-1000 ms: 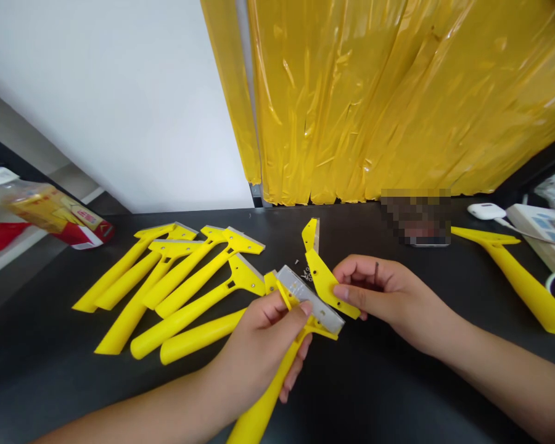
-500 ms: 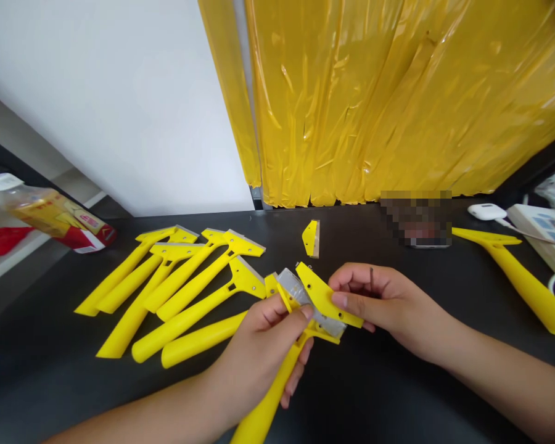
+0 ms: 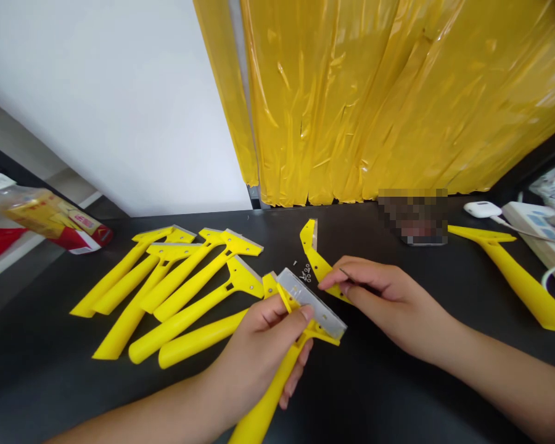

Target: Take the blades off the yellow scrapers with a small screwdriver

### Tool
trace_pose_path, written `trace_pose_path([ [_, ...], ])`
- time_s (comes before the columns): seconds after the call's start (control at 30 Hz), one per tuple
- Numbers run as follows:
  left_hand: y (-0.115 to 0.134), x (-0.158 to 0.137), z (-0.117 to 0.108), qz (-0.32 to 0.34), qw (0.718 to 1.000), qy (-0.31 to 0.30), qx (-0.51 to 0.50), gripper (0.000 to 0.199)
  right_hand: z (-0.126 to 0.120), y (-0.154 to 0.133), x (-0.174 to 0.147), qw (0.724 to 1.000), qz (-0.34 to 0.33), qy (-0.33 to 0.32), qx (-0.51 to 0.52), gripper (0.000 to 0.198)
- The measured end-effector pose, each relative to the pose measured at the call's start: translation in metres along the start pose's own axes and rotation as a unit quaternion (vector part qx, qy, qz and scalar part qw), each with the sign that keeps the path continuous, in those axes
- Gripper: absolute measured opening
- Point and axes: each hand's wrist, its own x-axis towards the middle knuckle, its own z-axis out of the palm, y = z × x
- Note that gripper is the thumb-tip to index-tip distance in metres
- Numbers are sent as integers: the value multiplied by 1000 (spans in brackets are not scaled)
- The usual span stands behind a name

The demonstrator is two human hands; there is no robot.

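Observation:
My left hand [image 3: 263,336] is closed around the neck of a yellow scraper [image 3: 271,394], its thumb pressed on the head. A flat grey metal blade [image 3: 321,311] lies exposed on that head. To the right, my right hand [image 3: 379,293] is closed with a thin dark rod [image 3: 349,275] between its fingers. Under its fingertips is a yellow cover plate [image 3: 321,266], partly hidden; I cannot tell whether it is gripped or resting on the table. Small screws and nuts [image 3: 306,273] lie beside the plate. Behind it sits another yellow plate with a blade edge [image 3: 309,235].
Several yellow scrapers [image 3: 189,274] lie side by side on the black table [image 3: 379,382] at left. One more scraper handle [image 3: 527,283] is at right, near a white charger [image 3: 482,209] and a power strip [image 3: 536,231]. A bottle [image 3: 55,216] lies at far left.
My right hand has moved the yellow cover plate off the scraper head, away toward the loose screws, uncovering the blade. My left hand keeps its hold on the scraper.

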Motion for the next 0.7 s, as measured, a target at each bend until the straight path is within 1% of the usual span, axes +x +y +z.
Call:
trace_pose_path([
  [0.07, -1, 1, 0, 2, 1000, -7, -2, 37, 3, -4, -4, 999, -12, -23, -29, 20],
  [0.17, -3, 1, 1, -4, 1000, -21, 7, 35, 6, -7, -8, 999, -1, -30, -32, 16],
  [0.23, -5, 1, 0, -8, 999, -28, 17, 34, 7, -6, -9, 999, 27, -30, -12, 16],
  [0.3, -5, 0, 0, -7, 999, -35, 25, 34, 8, -5, -7, 996, 72, -41, 39, 19],
  [0.4, -5, 0, 0, -5, 998, -46, 31, 33, 8, -1, -3, 982, 134, -65, 119, 30],
  [0.47, -5, 1, 0, -10, 998, -50, 32, 32, 8, 2, -1, 976, 153, -73, 139, 38],
  [0.53, -6, 2, -1, -14, 998, -52, 36, 32, 8, 4, 0, 972, 168, -77, 146, 42],
  [0.7, -7, 3, -1, -22, 998, -46, 43, 30, 8, 9, 0, 961, 204, -88, 165, 42],
])
